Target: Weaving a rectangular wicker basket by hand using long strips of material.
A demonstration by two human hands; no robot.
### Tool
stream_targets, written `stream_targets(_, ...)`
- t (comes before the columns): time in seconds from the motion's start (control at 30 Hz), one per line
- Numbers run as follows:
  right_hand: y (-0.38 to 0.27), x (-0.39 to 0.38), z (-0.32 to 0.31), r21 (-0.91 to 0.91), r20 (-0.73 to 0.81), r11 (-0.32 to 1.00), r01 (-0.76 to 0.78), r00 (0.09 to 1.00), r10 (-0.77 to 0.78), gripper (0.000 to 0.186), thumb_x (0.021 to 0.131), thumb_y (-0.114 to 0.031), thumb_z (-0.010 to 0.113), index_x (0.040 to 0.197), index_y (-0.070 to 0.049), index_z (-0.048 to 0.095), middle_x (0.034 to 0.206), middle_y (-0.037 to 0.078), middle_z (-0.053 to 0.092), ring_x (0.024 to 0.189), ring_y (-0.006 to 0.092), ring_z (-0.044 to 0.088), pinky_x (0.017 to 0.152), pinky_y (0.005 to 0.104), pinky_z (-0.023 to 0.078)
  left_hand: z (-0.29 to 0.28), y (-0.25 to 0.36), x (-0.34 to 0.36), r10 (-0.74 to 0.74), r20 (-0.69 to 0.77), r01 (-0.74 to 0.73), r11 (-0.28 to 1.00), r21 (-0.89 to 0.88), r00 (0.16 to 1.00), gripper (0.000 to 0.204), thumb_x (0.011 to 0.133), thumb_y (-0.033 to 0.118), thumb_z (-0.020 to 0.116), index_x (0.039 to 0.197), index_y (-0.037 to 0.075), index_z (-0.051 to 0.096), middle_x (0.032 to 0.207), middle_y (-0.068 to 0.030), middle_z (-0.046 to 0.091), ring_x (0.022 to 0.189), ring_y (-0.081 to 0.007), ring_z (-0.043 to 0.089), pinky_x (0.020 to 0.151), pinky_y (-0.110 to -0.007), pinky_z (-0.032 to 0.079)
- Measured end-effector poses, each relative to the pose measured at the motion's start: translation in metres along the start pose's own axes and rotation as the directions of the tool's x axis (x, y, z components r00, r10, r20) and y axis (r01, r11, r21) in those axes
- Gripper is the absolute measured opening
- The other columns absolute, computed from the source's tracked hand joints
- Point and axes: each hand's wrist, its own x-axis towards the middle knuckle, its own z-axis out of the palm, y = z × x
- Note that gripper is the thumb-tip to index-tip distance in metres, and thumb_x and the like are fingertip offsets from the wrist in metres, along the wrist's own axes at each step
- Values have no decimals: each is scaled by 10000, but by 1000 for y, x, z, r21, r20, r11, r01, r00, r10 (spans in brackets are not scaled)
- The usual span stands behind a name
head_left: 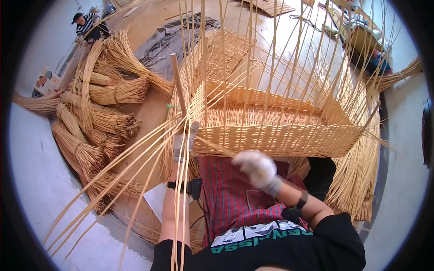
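Observation:
A rectangular wicker basket [280,137] with a woven base and low walls lies across in front of me, its upright stakes standing tall. At its near left corner my left hand [185,141], in a pale glove, is closed round the weave, partly hidden behind loose wicker rods [135,156] that fan out toward the lower left. A darker wicker rod [216,147] slants from that corner to my right hand [257,169]. That gloved hand is closed on the rod's end below the near wall, its fingertips blurred. A thicker stick [178,83] rises at the corner.
Tied bundles of wicker rods [117,92] are heaped on the left. More long rods [355,180] lie along the right wall. A woven panel [226,56] and a grey sheet [174,38] lie beyond the basket. A person in stripes [88,25] sits far left. Red striped cloth [226,185] covers my lap.

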Motion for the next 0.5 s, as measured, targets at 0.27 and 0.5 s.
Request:
stream_targets(0.27, 71, 10, -12, 601, -213, 566, -565, 569, 794, 188, 998, -126, 654, 1132, 5, 666, 950, 83, 732, 852, 151, 707, 790, 296, 598, -3, -1, 4, 15, 44, -11, 997, -81, 999, 466, 885, 278, 805, 1231, 23, 627, 1085, -78, 665, 947, -196, 625, 823, -312, 553)
stream_targets(0.5, 24, 155, 27, -18, -418, 990, -137, 901, 117, 323, 969, 10, 603, 1282, -66, 627, 1177, 174, 697, 1133, 301, 670, 908, 349, 574, 8, 15, -3, -185, -126, 193, 980, 51, 975, 507, 845, 350, 845, 1192, 36, 649, 1073, -61, 686, 943, -186, 623, 828, -332, 531)
